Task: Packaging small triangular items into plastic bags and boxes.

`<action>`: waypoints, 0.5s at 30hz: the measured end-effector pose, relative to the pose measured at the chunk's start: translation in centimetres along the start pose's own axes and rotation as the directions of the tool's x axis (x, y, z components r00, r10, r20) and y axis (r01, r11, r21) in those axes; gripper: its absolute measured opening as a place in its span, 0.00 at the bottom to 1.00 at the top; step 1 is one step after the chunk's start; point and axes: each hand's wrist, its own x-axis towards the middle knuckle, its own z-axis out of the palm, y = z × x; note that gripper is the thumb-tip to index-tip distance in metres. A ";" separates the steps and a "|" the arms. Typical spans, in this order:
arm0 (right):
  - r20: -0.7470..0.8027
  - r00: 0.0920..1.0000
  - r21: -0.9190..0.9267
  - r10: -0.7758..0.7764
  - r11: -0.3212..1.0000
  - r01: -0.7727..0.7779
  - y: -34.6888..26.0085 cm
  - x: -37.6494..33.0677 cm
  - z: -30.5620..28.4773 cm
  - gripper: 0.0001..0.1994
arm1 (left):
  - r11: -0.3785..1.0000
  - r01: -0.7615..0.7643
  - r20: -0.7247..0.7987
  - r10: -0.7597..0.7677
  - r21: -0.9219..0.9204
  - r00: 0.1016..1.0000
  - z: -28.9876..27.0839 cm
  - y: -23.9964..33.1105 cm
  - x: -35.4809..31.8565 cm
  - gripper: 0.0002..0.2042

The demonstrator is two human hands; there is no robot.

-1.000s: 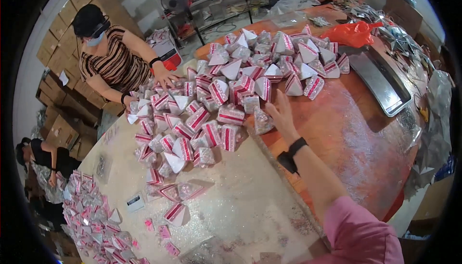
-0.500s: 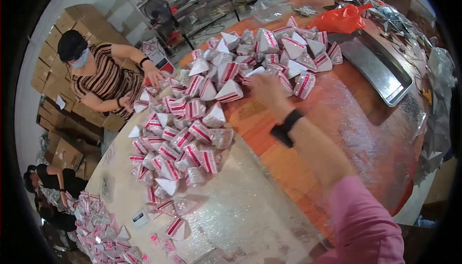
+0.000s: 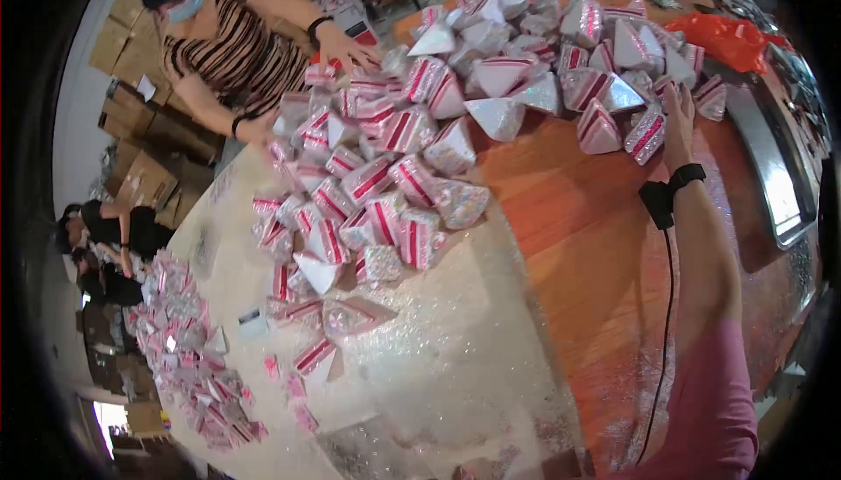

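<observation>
My right hand point(image 3: 679, 125) reaches to the right end of a long heap of wedge-shaped pieces, like cake slices, with white and deep pink stripes and glittery clear wrapping. Its fingers are stretched out, laid against the side of a striped wedge point(image 3: 646, 136), and they do not wrap round it. A black band with a cable is on that wrist. Several more wedges, among them a pale shiny one point(image 3: 497, 117), spread to the left over the table point(image 3: 561, 217). My left hand is out of view.
Across the table a masked person point(image 3: 236, 51) has both hands at the heap's left part. A metal tray point(image 3: 775, 165) and a red plastic bag point(image 3: 727, 40) lie to the right. Another pile of pink wrapped pieces point(image 3: 188, 340) is at left, with more people behind it.
My right hand has moved right along the heap's near edge, to its right end. The view has shifted, and the person across has moved a hand onto the heap's left edge.
</observation>
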 end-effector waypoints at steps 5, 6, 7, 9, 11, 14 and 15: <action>-0.149 0.948 -0.343 -0.280 0.914 0.216 0.1 -3.1 7.8 0.32 | 1.000 -0.003 0.086 0.003 -0.006 0.996 0.2 0.8 -0.4 0.08; -0.184 0.942 -0.357 -0.280 0.912 0.202 -0.2 -4.0 9.2 0.32 | 1.000 0.008 0.069 -0.007 -0.018 0.998 0.2 0.8 -0.4 0.08; -0.169 0.947 -0.339 -0.274 0.918 0.205 -0.7 -5.3 10.8 0.32 | 0.999 0.018 0.053 -0.016 -0.031 0.998 0.0 0.7 -0.7 0.08; -0.197 0.950 -0.252 -0.242 0.949 0.190 -3.3 -8.5 13.4 0.32 | 0.999 0.013 0.048 -0.011 -0.030 0.999 -0.3 0.6 -1.2 0.09; -0.075 0.918 -0.351 -0.389 0.872 0.341 0.3 -6.9 15.0 0.32 | 0.999 -0.040 0.006 0.040 -0.016 0.999 -0.1 0.0 -1.6 0.10; 0.464 0.748 -0.374 -0.474 0.661 0.650 -3.4 -9.2 15.0 0.26 | 0.995 -0.098 0.079 0.098 -0.003 0.992 -0.8 -0.4 -1.6 0.10; 0.464 0.741 -0.371 -0.484 0.654 0.660 -6.3 -10.8 14.2 0.26 | 0.994 -0.108 0.082 0.109 -0.011 0.991 -1.0 -0.4 -1.7 0.10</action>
